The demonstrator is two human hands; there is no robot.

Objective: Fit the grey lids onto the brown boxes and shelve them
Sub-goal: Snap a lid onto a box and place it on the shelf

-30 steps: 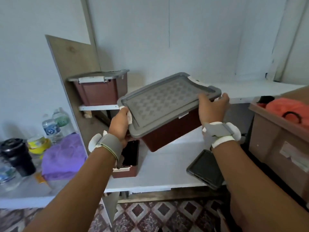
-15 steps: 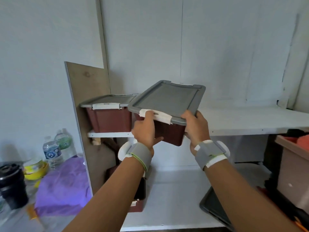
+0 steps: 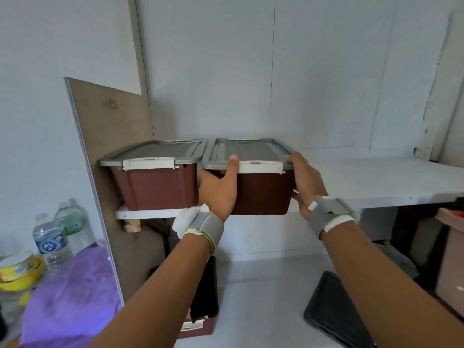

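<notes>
1. Head view: two brown boxes sit side by side on the white shelf (image 3: 376,182), their lids nearly touching.
2. The first box (image 3: 155,187) is at left, against the wood side panel (image 3: 110,126). Its grey lid (image 3: 155,151) is on, w/ a white latch (image 3: 149,163) at the front. Neither hand touches it.
3. The second box (image 3: 263,192) is just right of it, w/ its own lid (image 3: 248,150) on and a front latch (image 3: 259,167). Its front end sticks out past the shelf's front edge; can't tell how much of the base bears on the board.
4. The left hand (image 3: 221,189) grips the second box's left front corner, thumb up over the lid rim. The other fingers go round the side, hidden in the narrow gap btwn the boxes.
5. The right hand (image 3: 305,182) clamps the right front corner, fingertips on the lid edge. The thumb is mostly hidden behind the palm.
6. Both wrists wear grey bands (image 3: 208,227) w/ white pads.
7. Below is a lower white surface (image 3: 263,285). An open brown box (image 3: 203,322) there is mostly hidden by the left forearm; only its latch and dark inside show.
8. A dark flat piece (image 3: 331,315) lies lower right, cut off by the right forearm and frame edge — hard to say what it is.
9. At the left edge are two water bottles (image 3: 50,244), a purple cloth (image 3: 70,297) and a yellow bowl (image 3: 22,275), the bowl cut off. A tan bin (image 3: 452,259) at far right is only partly in frame.
</notes>
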